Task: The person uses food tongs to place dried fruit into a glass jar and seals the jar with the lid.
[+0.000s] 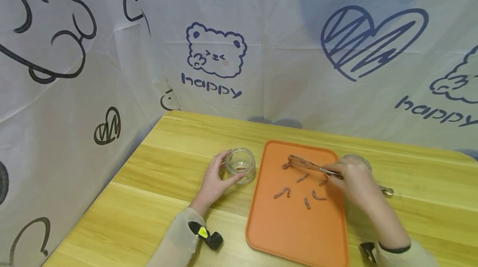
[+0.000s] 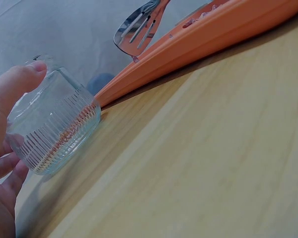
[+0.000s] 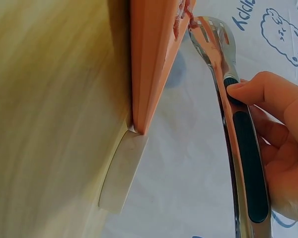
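My left hand [image 1: 213, 184] rests around a small clear glass jar [image 1: 241, 172] on the table, thumb on the near side and fingers at the left. In the left wrist view the ribbed jar [image 2: 59, 124] shows reddish-orange colour low in its wall. With my right hand [image 1: 354, 178] I grip metal tongs [image 3: 251, 168] with dark handle grips and slotted ends. The tongs' tips reach a brownish-pink, worm-like strip [image 1: 286, 166] near the far end of the orange tray [image 1: 291, 229]. Several similar strips [image 1: 318, 195] lie scattered on the tray.
Behind my right hand stands another round clear glass piece [image 1: 364, 161], partly hidden, right of the tray. The tongs' handle end [image 1: 387, 191] sticks out past my wrist. A white cloth with drawings [image 1: 284, 76] hangs behind the wooden table [image 1: 123, 200].
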{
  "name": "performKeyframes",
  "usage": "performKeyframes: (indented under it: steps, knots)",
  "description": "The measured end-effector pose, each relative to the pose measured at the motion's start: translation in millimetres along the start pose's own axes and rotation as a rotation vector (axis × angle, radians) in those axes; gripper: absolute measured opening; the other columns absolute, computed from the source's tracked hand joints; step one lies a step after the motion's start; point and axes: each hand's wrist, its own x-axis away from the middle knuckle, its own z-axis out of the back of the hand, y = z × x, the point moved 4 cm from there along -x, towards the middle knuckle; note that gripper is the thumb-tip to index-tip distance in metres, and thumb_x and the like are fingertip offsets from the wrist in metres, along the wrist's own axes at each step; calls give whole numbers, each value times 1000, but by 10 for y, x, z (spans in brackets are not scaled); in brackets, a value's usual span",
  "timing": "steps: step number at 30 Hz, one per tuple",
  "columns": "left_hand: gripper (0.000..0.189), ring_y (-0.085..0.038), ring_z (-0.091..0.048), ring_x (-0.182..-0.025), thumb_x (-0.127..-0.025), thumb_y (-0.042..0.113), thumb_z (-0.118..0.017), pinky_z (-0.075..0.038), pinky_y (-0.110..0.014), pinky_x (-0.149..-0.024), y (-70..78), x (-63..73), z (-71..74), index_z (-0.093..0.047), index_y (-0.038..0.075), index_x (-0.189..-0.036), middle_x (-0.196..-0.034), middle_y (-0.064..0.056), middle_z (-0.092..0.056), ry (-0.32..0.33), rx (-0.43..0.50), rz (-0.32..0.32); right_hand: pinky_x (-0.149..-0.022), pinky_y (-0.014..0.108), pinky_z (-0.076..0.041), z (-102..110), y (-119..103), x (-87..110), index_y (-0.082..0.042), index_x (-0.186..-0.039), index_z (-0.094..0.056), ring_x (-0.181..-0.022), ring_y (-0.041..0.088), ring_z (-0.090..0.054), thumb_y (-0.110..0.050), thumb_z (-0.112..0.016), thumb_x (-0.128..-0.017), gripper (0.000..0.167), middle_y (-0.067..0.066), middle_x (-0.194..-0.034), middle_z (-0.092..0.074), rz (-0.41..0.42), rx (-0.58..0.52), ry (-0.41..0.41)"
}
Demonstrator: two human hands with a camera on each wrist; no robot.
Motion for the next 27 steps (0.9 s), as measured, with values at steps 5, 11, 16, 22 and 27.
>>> performKeyframes:
  steps: [5, 11, 16, 22, 27]
  knots:
    - [75, -23, -48, -120, -76, 28, -82, -41, -40, -104, 0, -1, 0, -45, 14, -139, -133, -4, -49, -1, -4, -3, -57, 37, -45, 2, 0, -1, -9, -84, -77, -61, 16, -51, 0, -82, -67, 20, -6, -65, -58, 2, -7, 1]
    - [75, -22, -48, -121, -76, 27, -83, -40, -39, -104, 4, -3, 0, -45, 15, -139, -133, -4, -49, -3, 3, 3, -56, 33, -42, 10, -3, 7, -9, -85, -77, -60, 13, -47, -3, -82, -69, 18, -8, -63, -54, -3, -13, -1]
    - [75, -27, -48, -121, -75, 24, -83, -39, -42, -104, 13, 0, 5, -46, 13, -139, -133, -7, -50, 1, 41, -1, -59, 36, -44, 36, -16, 2, -8, -89, -77, -64, 16, -50, -3, -81, -72, 19, -5, -67, -56, -58, -26, -51]
    - [74, -24, -48, -120, -76, 27, -83, -40, -39, -104, 8, 1, 5, -46, 14, -139, -132, -5, -50, 0, 21, -2, -57, 36, -45, 88, -51, -32, -5, -94, -76, -67, 18, -52, 0, -77, -75, 20, -3, -71, -59, -101, -44, -96]
    - [75, -23, -48, -120, -76, 28, -82, -41, -38, -104, 2, -2, 4, -45, 14, -139, -133, -4, -50, -3, 0, 3, -55, 33, -44, 143, -101, -62, -3, -96, -75, -66, 17, -49, 2, -72, -76, 20, 0, -73, -59, -115, -42, -78]
